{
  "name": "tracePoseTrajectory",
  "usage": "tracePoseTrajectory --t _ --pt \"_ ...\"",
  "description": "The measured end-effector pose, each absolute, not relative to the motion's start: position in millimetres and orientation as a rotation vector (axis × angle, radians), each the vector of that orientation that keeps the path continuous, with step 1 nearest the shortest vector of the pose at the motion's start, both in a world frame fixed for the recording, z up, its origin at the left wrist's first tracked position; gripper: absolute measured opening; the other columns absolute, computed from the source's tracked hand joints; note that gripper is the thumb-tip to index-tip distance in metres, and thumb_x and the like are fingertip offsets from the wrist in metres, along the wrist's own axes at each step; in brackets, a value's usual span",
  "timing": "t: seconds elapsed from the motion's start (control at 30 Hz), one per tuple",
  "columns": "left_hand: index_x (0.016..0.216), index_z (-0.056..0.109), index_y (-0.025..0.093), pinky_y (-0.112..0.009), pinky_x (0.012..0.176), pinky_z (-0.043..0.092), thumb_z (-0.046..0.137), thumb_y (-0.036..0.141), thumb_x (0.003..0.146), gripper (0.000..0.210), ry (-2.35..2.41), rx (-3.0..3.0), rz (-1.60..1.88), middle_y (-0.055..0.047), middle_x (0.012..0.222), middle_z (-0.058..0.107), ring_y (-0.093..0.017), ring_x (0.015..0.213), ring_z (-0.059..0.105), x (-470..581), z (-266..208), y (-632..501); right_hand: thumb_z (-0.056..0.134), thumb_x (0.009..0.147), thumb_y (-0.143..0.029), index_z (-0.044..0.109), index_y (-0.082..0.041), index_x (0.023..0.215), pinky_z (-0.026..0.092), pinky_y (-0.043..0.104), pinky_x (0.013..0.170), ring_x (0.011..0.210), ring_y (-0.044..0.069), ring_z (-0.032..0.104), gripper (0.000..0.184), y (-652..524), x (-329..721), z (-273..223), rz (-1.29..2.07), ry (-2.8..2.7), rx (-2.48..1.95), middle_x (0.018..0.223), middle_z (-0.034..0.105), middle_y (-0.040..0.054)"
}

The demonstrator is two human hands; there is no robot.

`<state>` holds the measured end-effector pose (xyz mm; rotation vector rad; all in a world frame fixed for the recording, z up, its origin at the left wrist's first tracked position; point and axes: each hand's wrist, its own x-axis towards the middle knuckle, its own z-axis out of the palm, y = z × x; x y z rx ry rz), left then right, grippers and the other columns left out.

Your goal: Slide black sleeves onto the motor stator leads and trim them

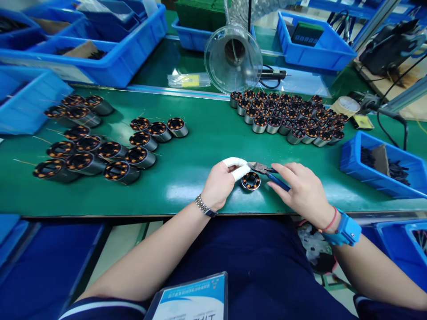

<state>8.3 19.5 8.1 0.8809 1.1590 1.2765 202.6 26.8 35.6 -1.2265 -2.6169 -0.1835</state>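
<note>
The left hand (220, 184) is loosely curled, its white-taped fingertips (240, 171) pressed against a small copper-wound stator (251, 181) standing on the green table (200, 146). The right hand (302, 189) is closed around blue-handled cutters (267, 171), whose tip sits just above the stator, between both hands. More stators (287, 118) cluster well beyond the right hand.

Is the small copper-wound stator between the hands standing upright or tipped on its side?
Upright: the round copper-wound stator sits flat on the green mat, its ring of windings facing up.
</note>
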Motion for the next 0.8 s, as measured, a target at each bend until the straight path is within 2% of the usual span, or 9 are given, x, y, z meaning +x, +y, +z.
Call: tracePoseTrajectory --t 0.17,0.37,0.6,0.8 --pt "0.070 0.064 0.016 -0.029 0.075 0.044 0.068 0.023 0.065 0.009 1.180 0.908 1.255 0.000 0.072 0.064 -0.013 0.072 0.057 9 10 19 0.044 0.085 -0.043 0.052 -0.016 0.113 0.041 0.031 0.068 0.082 0.020 0.053 0.039 26 203 32 -0.167 -2.509 -1.208 0.093 0.059 0.0090" --pt "0.092 0.058 0.016 -0.030 0.084 0.044 0.072 0.017 0.061 0.034 1.180 0.846 1.221 -0.003 0.094 0.064 -0.015 0.089 0.058 1 11 4 0.047 0.083 -0.044 0.050 -0.018 0.117 0.040 0.031 0.066 0.081 0.021 0.052 0.043 27 223 34 -0.225 -2.475 -1.490 0.092 0.058 0.0092" --pt "0.074 0.062 0.015 -0.024 0.069 0.044 0.068 0.021 0.067 0.011 1.231 0.893 1.207 0.000 0.074 0.062 -0.011 0.070 0.055 -5 9 -2 0.046 0.084 -0.045 0.050 -0.018 0.116 0.039 0.032 0.068 0.085 0.022 0.051 0.042 21 220 35 -0.177 -2.552 -1.373 0.097 0.057 0.0099" --pt "0.072 0.063 0.015 -0.023 0.062 0.043 0.067 0.023 0.067 0.010 1.223 0.905 1.209 0.000 0.071 0.062 -0.011 0.065 0.054 0 11 2 0.044 0.085 -0.045 0.049 -0.019 0.118 0.039 0.032 0.071 0.087 0.021 0.050 0.043 13 199 39 -0.095 -2.633 -1.244 0.099 0.056 0.0087"
